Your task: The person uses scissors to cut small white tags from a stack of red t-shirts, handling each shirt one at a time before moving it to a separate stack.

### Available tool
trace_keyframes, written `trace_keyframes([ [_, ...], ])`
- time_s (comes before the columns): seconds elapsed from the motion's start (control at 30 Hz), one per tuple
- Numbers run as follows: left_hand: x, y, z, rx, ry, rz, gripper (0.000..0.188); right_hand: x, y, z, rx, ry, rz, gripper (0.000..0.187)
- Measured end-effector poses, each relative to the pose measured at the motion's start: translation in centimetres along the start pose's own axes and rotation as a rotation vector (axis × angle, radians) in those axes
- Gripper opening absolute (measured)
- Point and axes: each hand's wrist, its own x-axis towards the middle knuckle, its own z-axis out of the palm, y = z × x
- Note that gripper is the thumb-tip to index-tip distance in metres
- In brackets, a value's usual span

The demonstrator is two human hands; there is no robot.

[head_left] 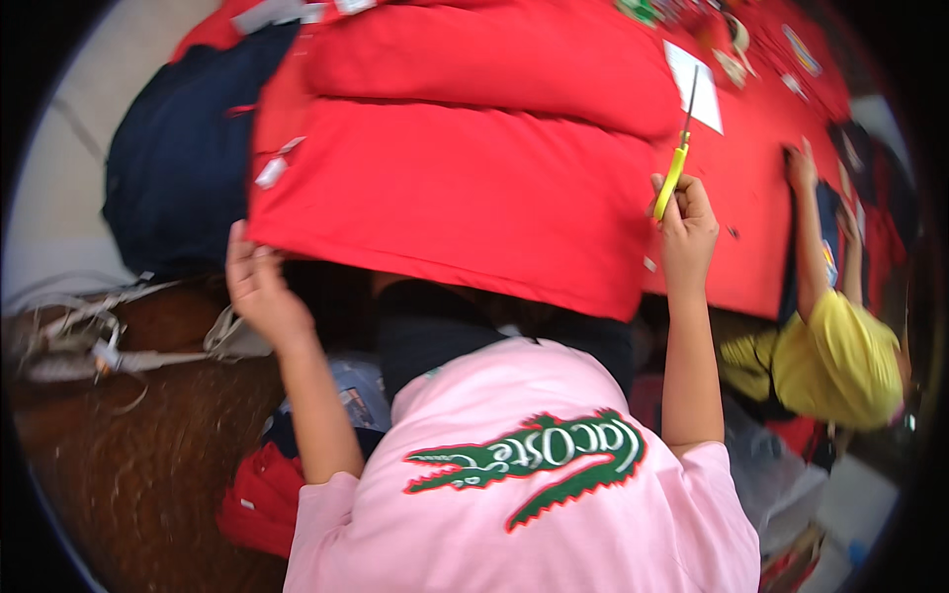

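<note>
I can see the wearer in a pink T-shirt (450, 529) with short sleeves (720, 486). Across its front I make out a large green crocodile print (552, 502), outlined in red, with white lettering along the body. Beyond the shirt I see a dark lower garment (435, 321); its cut is unclear. The left hand (265, 289) and right hand (689, 225) are bare.
</note>
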Motion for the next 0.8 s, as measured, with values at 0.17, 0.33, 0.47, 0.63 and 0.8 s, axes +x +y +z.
trace_keyframes([
  [0.17, 2.0, -2.7, -3.0, 0.226, -0.145, 0.074, 0.033, -6.1, 2.0, -10.0, -0.185, 0.045, 0.194, 0.015],
  [0.33, 2.0, -2.5, -0.1, 0.633, -0.096, 0.301, 0.030, -13.2, 3.8, -8.9, 0.150, -0.089, 0.422, 0.014],
  [0.47, 3.3, -3.3, -0.6, 0.772, -0.082, 0.506, 0.024, -14.3, 3.4, -6.5, 0.130, -0.287, 0.468, 0.020],
  [0.63, 5.4, -3.0, -5.3, 0.567, -0.139, 0.004, 0.010, -11.4, 3.7, -9.7, 0.191, -0.321, 0.535, 0.018],
  [0.8, 5.3, -3.2, -5.9, 0.399, -0.225, -0.075, 0.012, -10.5, 3.6, -10.2, 0.232, -0.298, 0.561, 0.016],
])
